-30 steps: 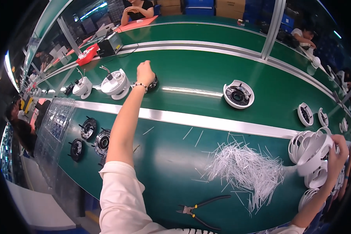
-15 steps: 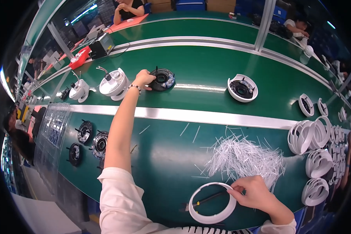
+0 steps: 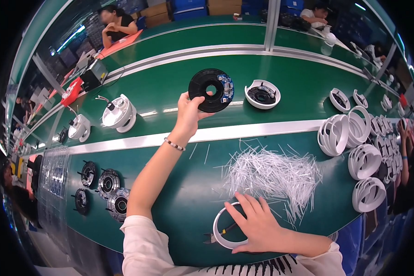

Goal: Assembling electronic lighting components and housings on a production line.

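Observation:
My left hand (image 3: 192, 110) is raised over the green conveyor, gripping a black round plastic disc (image 3: 201, 102) by its lower left edge. A blue circuit board (image 3: 227, 87) sits along the disc's right side, and a hole opens at its centre. Low on the near table, my right hand (image 3: 257, 221) spreads its fingers across a white plastic ring (image 3: 217, 232) and covers much of it. Whether the palm presses on the ring is hidden. Through the ring shows a pair of cutting pliers (image 3: 229, 228) with dark and yellow handles, its jaws outside on the left.
Loose white strips (image 3: 273, 177) lie heaped beyond my right hand. White rings (image 3: 333, 135) stand stacked at right. Several black round parts (image 3: 108, 183) lie at left. White housings (image 3: 118, 113) and a white ring with a black disc inside (image 3: 262, 95) are on the conveyor. People sit across.
My left hand has lifted the black disc off the conveyor and tilted it up. My right hand has gone from pinching the white ring's edge to spreading over it. The view has shifted right.

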{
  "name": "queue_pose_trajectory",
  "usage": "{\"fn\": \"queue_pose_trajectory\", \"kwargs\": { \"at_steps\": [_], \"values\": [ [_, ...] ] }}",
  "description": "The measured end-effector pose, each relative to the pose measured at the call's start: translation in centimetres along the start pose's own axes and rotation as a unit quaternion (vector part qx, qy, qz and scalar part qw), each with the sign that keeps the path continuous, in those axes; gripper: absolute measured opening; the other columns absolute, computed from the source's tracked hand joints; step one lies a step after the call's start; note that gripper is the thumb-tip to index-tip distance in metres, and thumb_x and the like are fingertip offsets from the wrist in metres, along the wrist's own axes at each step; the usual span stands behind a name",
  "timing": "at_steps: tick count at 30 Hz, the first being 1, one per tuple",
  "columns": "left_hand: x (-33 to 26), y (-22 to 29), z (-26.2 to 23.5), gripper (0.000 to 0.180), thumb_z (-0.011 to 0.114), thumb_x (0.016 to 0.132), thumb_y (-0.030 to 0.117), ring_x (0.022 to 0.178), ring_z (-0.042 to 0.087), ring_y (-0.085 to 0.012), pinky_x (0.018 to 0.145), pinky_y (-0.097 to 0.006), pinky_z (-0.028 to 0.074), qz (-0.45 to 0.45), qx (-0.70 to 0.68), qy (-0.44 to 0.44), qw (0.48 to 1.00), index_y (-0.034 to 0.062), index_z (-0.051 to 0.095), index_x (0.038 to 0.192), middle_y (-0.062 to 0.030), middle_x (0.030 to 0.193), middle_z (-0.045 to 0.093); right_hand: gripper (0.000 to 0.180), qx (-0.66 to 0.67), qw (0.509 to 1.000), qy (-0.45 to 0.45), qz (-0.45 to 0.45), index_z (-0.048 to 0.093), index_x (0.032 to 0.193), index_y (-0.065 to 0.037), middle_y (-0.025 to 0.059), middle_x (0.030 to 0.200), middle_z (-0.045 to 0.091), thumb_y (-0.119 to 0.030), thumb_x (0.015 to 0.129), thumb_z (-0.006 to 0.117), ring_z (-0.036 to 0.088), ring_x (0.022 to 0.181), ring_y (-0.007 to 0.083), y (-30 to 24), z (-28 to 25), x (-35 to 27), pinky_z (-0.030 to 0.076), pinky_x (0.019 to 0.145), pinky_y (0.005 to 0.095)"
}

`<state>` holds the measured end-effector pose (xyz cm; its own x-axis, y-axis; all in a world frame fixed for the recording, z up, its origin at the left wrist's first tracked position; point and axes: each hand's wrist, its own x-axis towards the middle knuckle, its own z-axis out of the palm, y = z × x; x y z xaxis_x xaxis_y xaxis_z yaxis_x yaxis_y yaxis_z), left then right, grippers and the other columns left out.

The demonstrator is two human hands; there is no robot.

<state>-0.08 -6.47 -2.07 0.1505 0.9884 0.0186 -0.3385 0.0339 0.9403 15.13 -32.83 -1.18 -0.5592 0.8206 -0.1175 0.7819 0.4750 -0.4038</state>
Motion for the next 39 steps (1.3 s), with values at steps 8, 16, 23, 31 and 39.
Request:
{"fn": "queue_pose_trajectory", "kwargs": {
  "at_steps": [8,16,23,31,39],
  "values": [
    [-3.2,-0.6,2.8,0.026,0.043,0.081,0.002,0.083,0.060,-0.0276,0.066,-0.040,0.056,0.005,-0.071,-0.047,0.996,-0.0029,0.030,0.104,-0.0195,0.101,0.048,0.108,-0.007,0.999,-0.026,-0.039,0.022,0.131,-0.002,0.0260,0.132,0.020,-0.044,0.048,0.078,0.025,0.119,0.0424,-0.2,0.0,-0.2,0.028,0.091,0.0564],
    [-8.3,-2.9,5.1,0.035,0.041,0.085,0.001,0.094,0.057,-0.0257,0.074,-0.040,0.053,-0.048,-0.081,-0.131,0.987,0.0010,0.023,0.115,-0.0174,0.112,0.046,0.127,0.164,0.861,0.482,-0.003,0.006,0.131,0.006,0.0267,0.133,0.021,-0.038,0.042,0.085,0.031,0.121,0.0332,7.5,-5.2,1.8,0.028,0.099,0.0380],
    [-10.8,-3.1,5.8,0.048,0.041,0.089,0.021,0.116,0.040,-0.0259,0.088,-0.047,0.042,-0.088,-0.117,-0.276,0.950,0.0094,0.018,0.130,-0.0107,0.130,0.034,0.130,0.215,0.851,0.480,-0.008,0.004,0.133,0.002,0.0272,0.126,0.031,-0.036,0.039,0.086,0.040,0.115,0.0336,9.2,-5.3,4.7,0.033,0.096,0.0373],
    [-9.0,-2.0,4.7,0.073,0.028,0.081,0.063,0.109,0.046,-0.0286,0.092,-0.045,0.038,-0.272,-0.270,-0.290,0.877,0.0065,0.037,0.125,-0.0164,0.120,0.045,0.134,0.260,0.866,0.415,-0.098,-0.001,0.134,0.000,0.0296,0.128,0.026,-0.035,0.039,0.086,0.035,0.119,0.0354,8.3,-4.3,5.6,0.032,0.096,0.0398],
    [-8.8,-2.7,5.1,0.054,0.029,0.086,0.046,0.096,0.054,-0.0237,0.084,-0.037,0.045,-0.255,-0.280,-0.272,0.885,0.0051,0.044,0.119,-0.0132,0.108,0.054,0.129,0.220,0.894,0.390,-0.026,0.001,0.134,-0.001,0.0238,0.133,0.023,-0.033,0.042,0.085,0.036,0.118,0.0310,7.4,-4.1,5.4,0.033,0.096,0.0387]
  ]
}}
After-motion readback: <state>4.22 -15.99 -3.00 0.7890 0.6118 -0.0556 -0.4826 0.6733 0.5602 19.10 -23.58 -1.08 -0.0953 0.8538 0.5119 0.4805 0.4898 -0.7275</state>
